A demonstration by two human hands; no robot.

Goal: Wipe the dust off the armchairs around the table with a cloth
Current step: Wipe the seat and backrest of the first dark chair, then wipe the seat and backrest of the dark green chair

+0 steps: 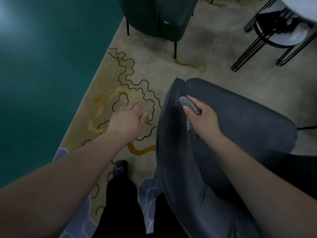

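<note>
Right hand clamped on a grey, nubbly, bunched-up cloth: thumb and index finger pinch the front end, and a tail of it hangs out below the palm. Cloth is pressed against the dark grey smooth-upholstered armchair, on its curved back just beside the top edge seam. That armchair fills the lower right of the view.

Left hand holds nothing, fingers relaxed and slightly spread, hanging in the air over the beige carpet with wavy dark and yellow line pattern, left of the armchair and not touching it.

Second armchair, dark green with thin black legs, stands at the top centre, well apart from the hands. Black wire-frame stand with a white round shelf is at top right. Person's black shoe with a small bow is on the carpet below the left forearm. Teal floor lies left of the carpet.
</note>
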